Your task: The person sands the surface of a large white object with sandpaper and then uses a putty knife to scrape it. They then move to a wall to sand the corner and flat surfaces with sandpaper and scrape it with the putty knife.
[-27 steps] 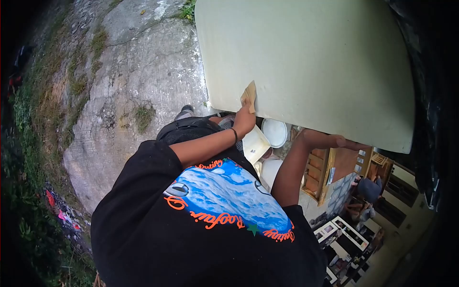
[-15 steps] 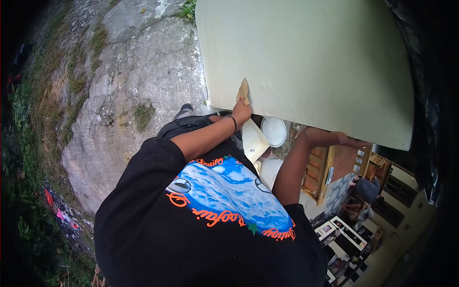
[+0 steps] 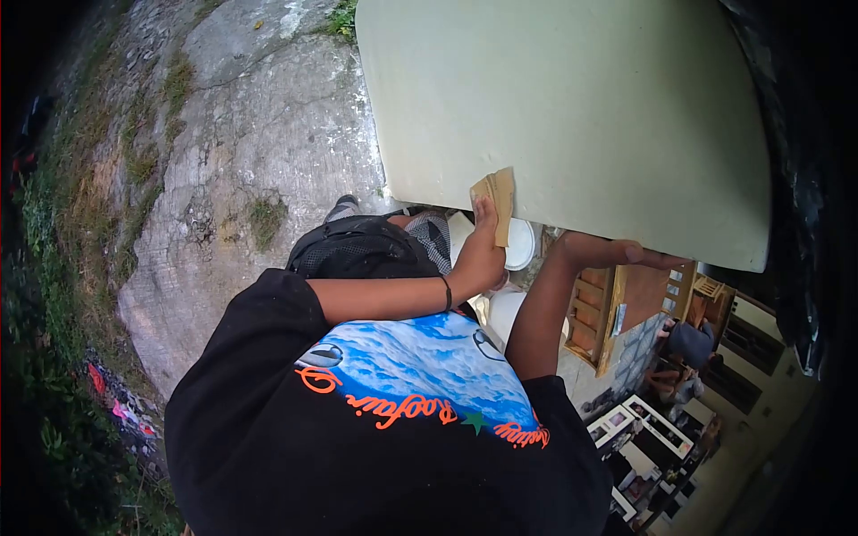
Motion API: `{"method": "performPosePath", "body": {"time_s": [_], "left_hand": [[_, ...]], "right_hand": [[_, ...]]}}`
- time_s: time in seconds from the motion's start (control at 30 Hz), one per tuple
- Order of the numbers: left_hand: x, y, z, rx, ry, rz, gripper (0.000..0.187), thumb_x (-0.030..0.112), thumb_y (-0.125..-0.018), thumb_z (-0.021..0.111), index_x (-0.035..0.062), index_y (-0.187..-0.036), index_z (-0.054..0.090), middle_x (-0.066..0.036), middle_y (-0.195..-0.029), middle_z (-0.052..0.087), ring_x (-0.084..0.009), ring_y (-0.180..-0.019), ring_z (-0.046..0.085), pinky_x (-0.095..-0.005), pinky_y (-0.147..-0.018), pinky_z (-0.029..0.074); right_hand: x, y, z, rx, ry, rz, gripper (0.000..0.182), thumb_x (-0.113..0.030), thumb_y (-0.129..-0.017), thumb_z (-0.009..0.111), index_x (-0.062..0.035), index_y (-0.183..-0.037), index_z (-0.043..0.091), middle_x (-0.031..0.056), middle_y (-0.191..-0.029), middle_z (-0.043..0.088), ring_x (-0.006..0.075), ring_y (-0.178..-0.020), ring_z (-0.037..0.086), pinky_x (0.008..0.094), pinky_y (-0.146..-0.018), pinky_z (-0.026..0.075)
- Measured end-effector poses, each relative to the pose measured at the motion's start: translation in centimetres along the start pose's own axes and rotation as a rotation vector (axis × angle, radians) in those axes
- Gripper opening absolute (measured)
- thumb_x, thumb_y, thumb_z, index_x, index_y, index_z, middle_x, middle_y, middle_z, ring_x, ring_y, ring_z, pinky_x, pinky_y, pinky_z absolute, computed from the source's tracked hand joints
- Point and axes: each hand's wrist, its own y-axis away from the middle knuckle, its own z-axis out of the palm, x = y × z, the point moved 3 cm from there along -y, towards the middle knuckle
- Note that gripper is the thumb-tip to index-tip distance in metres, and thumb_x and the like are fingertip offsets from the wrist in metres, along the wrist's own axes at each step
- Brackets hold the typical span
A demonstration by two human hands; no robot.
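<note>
A folded piece of tan, paper-like material point(image 3: 500, 198) is held in my left hand point(image 3: 481, 250), with its fingers against the near face of the sheet. This hand is just below the lower edge of a large pale green panel point(image 3: 572, 116), and the paper overlaps that edge. My right hand point(image 3: 630, 255) grips the panel's lower edge farther right, its fingers partly hidden. A dark band circles my left wrist.
Cracked concrete with grass tufts point(image 3: 259, 134) lies to the left. White buckets point(image 3: 521, 246) stand below the panel. A wooden frame point(image 3: 597, 317), a person point(image 3: 693, 344) and a cluttered black-and-white rack point(image 3: 657, 433) are at the lower right.
My left hand has come down and slightly right, off the panel's face, with the tan paper now turned more flat to view. My right hand stays at the panel's edge.
</note>
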Motion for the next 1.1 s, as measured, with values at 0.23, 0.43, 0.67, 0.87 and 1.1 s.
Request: {"method": "performPosePath", "body": {"time_s": [0.23,0.43,0.67,0.87,1.1], "left_hand": [[-1.2,-3.0,-1.4,0.085,-0.111,0.142,0.078,-0.014,-0.067,0.036,-0.0062,-0.135,-0.001,-0.031,-0.139,0.002,-0.0362,-0.132,0.004,-0.0337,-0.107,0.014],[6.3,-0.5,-1.5,-0.004,-0.197,0.704,0.080,-0.013,-0.067,0.045,-0.0006,-0.137,0.008,-0.027,-0.141,0.003,-0.0394,-0.131,0.008,-0.0414,-0.106,0.017],[-2.0,-3.7,-2.3,0.098,-0.230,0.213,0.079,-0.014,-0.067,0.042,-0.0043,-0.136,0.004,-0.030,-0.139,0.007,-0.0364,-0.130,0.013,-0.0351,-0.104,0.023],[7.5,-0.6,-2.3,-0.006,-0.241,0.774,0.073,-0.003,-0.074,0.050,-0.0033,-0.136,0.012,-0.026,-0.141,0.008,-0.0344,-0.132,0.010,-0.0380,-0.106,0.019],[0.5,-4.0,-2.5,0.165,-0.113,0.277,0.077,-0.016,-0.063,0.034,-0.0047,-0.136,0.012,-0.029,-0.139,0.010,-0.0368,-0.131,0.011,-0.0363,-0.106,0.019]], "right_hand": [[-0.3,-0.1,-0.3,0.027,-0.058,-0.005,0.094,-0.073,-0.075,0.001,-0.0017,-0.136,-0.004,0.0249,-0.137,0.009,0.0361,-0.129,0.017,0.0462,-0.104,0.021],[0.5,-0.2,0.0,0.040,-0.151,0.075,0.096,-0.074,-0.075,0.007,-0.0015,-0.137,-0.003,0.0248,-0.135,0.011,0.0356,-0.129,0.019,0.0458,-0.103,0.024],[-0.5,-0.6,-0.2,0.004,-0.186,-0.067,0.084,-0.066,-0.082,0.014,-0.0048,-0.137,-0.003,0.0217,-0.137,0.010,0.0336,-0.128,0.020,0.0440,-0.104,0.022],[-0.1,0.1,-0.2,0.011,-0.171,0.023,0.091,-0.071,-0.079,0.009,-0.0029,-0.137,-0.006,0.0236,-0.137,0.010,0.0357,-0.128,0.020,0.0462,-0.103,0.024],[0.4,-0.4,0.0,0.055,-0.145,-0.137,0.071,-0.057,-0.088,0.011,-0.0066,-0.137,0.001,0.0213,-0.138,0.011,0.0308,-0.128,0.021,0.0430,-0.104,0.023]]}}
